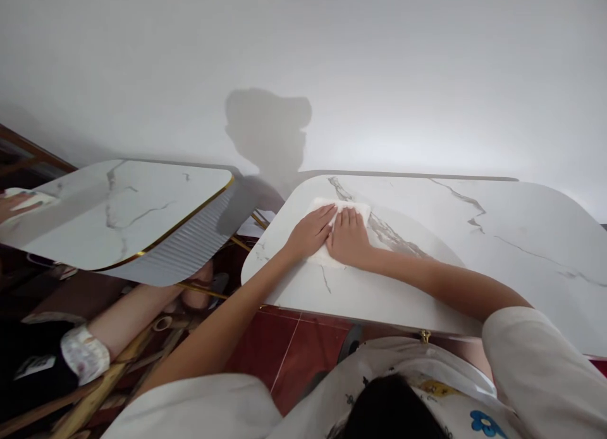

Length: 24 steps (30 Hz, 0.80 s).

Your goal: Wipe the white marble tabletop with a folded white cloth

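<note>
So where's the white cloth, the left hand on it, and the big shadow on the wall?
White cloth (322, 256), head view, its near part.
Left hand (309, 234), head view, back of the hand.
Shadow (268, 126), head view, its wide upper part.

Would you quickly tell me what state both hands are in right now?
Left hand: open, laid flat on the white cloth.
Right hand: open, flat on the same cloth.

A white cloth lies spread flat on the glossy, grey-veined white tabletop.
</note>
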Each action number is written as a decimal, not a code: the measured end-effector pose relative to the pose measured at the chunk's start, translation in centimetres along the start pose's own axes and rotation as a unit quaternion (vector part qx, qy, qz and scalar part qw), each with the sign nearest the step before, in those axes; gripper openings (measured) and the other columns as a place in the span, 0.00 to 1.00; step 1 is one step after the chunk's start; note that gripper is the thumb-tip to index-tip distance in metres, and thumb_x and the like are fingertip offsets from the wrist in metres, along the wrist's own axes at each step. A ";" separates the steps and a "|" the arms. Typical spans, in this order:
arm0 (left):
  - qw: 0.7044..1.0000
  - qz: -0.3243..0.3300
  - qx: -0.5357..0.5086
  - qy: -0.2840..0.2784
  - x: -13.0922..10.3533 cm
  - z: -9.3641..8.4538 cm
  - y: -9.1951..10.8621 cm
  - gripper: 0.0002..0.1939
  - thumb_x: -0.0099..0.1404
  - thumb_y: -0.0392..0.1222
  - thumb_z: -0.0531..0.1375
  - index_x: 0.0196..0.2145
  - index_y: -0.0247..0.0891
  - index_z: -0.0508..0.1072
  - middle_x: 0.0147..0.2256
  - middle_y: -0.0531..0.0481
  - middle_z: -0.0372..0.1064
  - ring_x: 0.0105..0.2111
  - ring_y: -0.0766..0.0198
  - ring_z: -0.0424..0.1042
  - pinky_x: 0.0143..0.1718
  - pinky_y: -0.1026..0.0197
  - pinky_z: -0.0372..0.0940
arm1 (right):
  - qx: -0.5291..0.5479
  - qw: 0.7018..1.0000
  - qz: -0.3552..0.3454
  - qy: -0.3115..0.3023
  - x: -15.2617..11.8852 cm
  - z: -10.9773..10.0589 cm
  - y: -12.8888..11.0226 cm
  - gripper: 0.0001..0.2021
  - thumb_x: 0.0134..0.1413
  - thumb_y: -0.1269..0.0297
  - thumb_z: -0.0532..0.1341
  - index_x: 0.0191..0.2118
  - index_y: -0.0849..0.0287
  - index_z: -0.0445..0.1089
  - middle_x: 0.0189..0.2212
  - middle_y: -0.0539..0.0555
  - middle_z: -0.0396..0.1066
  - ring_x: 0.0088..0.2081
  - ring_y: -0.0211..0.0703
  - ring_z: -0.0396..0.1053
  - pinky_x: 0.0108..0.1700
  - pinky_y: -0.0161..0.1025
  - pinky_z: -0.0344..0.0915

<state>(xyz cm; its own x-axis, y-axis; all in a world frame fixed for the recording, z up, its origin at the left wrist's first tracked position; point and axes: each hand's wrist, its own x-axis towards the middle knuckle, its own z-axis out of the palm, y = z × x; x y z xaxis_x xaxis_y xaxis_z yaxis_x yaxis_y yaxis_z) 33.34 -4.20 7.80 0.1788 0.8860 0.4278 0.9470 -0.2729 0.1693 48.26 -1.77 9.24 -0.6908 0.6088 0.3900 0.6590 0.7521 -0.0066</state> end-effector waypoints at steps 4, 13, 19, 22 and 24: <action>1.000 -0.014 0.019 -0.008 -4.5 -1.3 1.7 0.27 0.68 0.43 0.39 0.60 0.29 0.56 0.62 0.40 0.52 0.62 0.58 0.51 0.62 0.50 0.49 | 0.004 0.999 -0.041 0.005 -2.7 -0.7 -2.8 0.30 0.58 0.62 0.47 0.58 0.87 0.55 0.58 0.78 0.54 0.60 0.67 0.51 0.59 0.59 0.48; 0.995 -0.076 0.057 -0.017 -9.0 -2.0 7.0 0.27 0.67 0.41 0.39 0.61 0.28 0.54 0.62 0.38 0.52 0.62 0.56 0.50 0.61 0.48 0.50 | 0.015 0.993 -0.111 -0.030 -7.6 -3.2 -3.2 0.31 0.58 0.62 0.49 0.59 0.86 0.54 0.59 0.78 0.52 0.61 0.65 0.50 0.60 0.55 0.47; 0.993 -0.097 0.059 -0.041 -7.5 -0.9 10.9 0.28 0.67 0.42 0.40 0.62 0.26 0.52 0.63 0.37 0.49 0.63 0.52 0.48 0.61 0.46 0.51 | 0.037 0.991 -0.112 -0.055 -9.6 -4.7 0.4 0.30 0.58 0.62 0.49 0.60 0.81 0.55 0.60 0.72 0.52 0.62 0.59 0.49 0.63 0.50 0.44; 0.994 -0.091 0.040 -0.047 -5.4 -0.1 11.6 0.28 0.67 0.41 0.41 0.61 0.24 0.52 0.63 0.35 0.48 0.63 0.52 0.46 0.61 0.46 0.50 | 0.034 0.992 -0.104 -0.070 -9.2 -5.0 2.7 0.29 0.59 0.62 0.47 0.61 0.80 0.54 0.61 0.70 0.52 0.63 0.57 0.48 0.63 0.49 0.44; 0.995 -0.092 0.027 -0.039 -3.6 0.5 11.5 0.28 0.67 0.41 0.42 0.61 0.24 0.53 0.63 0.35 0.48 0.63 0.52 0.46 0.61 0.46 0.50 | 0.030 0.991 -0.103 -0.078 -8.3 -4.9 4.4 0.29 0.60 0.62 0.46 0.61 0.80 0.53 0.62 0.70 0.51 0.63 0.56 0.48 0.63 0.49 0.44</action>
<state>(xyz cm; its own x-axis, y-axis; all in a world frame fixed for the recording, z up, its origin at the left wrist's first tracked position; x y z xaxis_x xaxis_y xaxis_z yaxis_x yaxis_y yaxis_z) 43.72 -10.30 7.74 0.0186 0.9458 0.3242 0.9782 -0.0844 0.1899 58.36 -4.76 10.52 -0.8499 0.4687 0.2409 0.4831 0.8755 0.0009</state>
